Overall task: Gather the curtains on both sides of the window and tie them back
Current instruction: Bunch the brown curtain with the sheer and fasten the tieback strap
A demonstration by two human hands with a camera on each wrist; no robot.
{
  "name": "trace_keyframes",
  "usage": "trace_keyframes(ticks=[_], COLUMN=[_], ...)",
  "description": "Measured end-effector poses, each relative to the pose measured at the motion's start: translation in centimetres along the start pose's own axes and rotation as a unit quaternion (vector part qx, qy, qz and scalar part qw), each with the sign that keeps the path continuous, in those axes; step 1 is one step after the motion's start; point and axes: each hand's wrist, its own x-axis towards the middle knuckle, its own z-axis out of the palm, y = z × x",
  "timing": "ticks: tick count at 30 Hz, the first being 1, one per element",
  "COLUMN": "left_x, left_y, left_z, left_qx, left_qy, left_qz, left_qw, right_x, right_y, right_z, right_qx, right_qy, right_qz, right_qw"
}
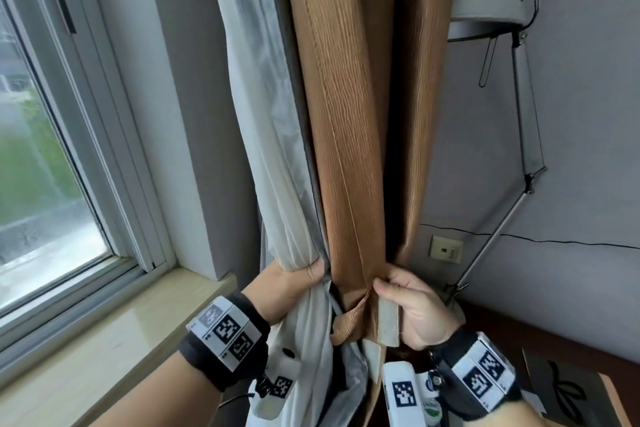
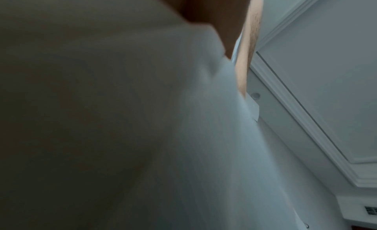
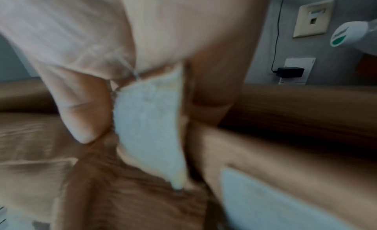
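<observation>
Left hand (image 1: 287, 288) is clutching the white sheer curtain (image 1: 266, 149), bunched against the brown curtain (image 1: 343, 132) just beyond its thumb. Right hand (image 1: 415, 308) is pinching the tie-back strap (image 1: 349, 317) by its pale patch (image 1: 388, 321). This side's looking gathered, strap not yet fastened; the other side's out of sight. The right wrist view is adding a second pale patch (image 3: 265, 201) beneath that hand; the left wrist view is giving just white cloth.
</observation>
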Motion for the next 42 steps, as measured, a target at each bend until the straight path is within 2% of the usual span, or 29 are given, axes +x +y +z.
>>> trace_keyframes(ticks=[4,7,9,10,12,14,18,24,28,32,35,37,38,39,40,41,42], left_x=[-0.1,-0.3,-0.2,-0.2,-0.2,-0.2,0.2,-0.8,-1.9,-2.0,-2.0,-1.8,-1.7,-1.6,-1.5,-1.3,-1.2], left_y=[0.3,1.0,1.0,1.1,0.7,0.4,-0.4,-0.2,-0.5,0.1,0.5,0.2,0.1,0.2,0.2,0.2,0.3], left_z=[-2.0,-3.4,-3.6,-3.3,-2.3,-1.2,-0.9,-0.2,-0.1,0.4,0.7,0.7,0.7,0.8,0.9,1.1,1.3], left_qx=[-0.011,-0.035,-0.021,-0.025,-0.030,-0.014,0.065,0.025,0.031,0.014,-0.006,0.003,0.006,0.012,0.023,0.035,0.044], left_qy=[0.067,0.058,0.056,0.050,0.035,0.038,0.025,0.045,-0.007,0.013,0.071,0.120,0.138,0.150,0.161,0.170,0.178], left_qz=[-0.010,-0.036,-0.039,-0.041,-0.042,-0.044,-0.018,-0.023,-0.019,0.002,0.014,0.016,0.020,0.025,0.031,0.039,0.044], left_qw=[0.998,0.997,0.997,0.998,0.998,0.998,0.997,0.998,0.999,1.000,0.997,0.993,0.990,0.988,0.986,0.984,0.982], right_x=[-0.9,-2.3,-3.0,-3.2,-2.4,-1.1,0.9,1.4,1.4,1.2,0.7,0.0,-0.6,-1.2,-1.9,-2.4,-2.9], right_y=[-1.4,-2.9,-2.7,-2.8,-1.8,-1.2,-0.2,0.8,1.1,1.6,1.5,1.9,2.3,2.7,2.9,3.1,3.2], right_z=[-1.3,-2.9,-4.7,-4.9,-3.9,-2.6,-0.8,0.3,0.8,1.3,2.0,2.2,2.4,2.8,3.4,4.1,4.9], right_qx=[-0.011,0.046,0.094,0.093,0.068,-0.029,-0.101,-0.068,-0.072,-0.077,-0.137,-0.269,-0.337,-0.408,-0.475,-0.534,-0.585], right_qy=[-0.005,-0.004,-0.046,-0.040,-0.036,0.010,0.013,0.017,0.017,0.011,0.055,0.131,0.192,0.256,0.290,0.283,0.245], right_qz=[0.013,0.018,-0.018,-0.042,-0.042,-0.012,-0.012,-0.011,-0.007,0.011,-0.020,-0.084,-0.128,-0.184,-0.249,-0.315,-0.353], right_qw=[1.000,0.999,0.994,0.994,0.996,0.999,0.995,0.998,0.997,0.997,0.989,0.951,0.913,0.857,0.792,0.732,0.688])
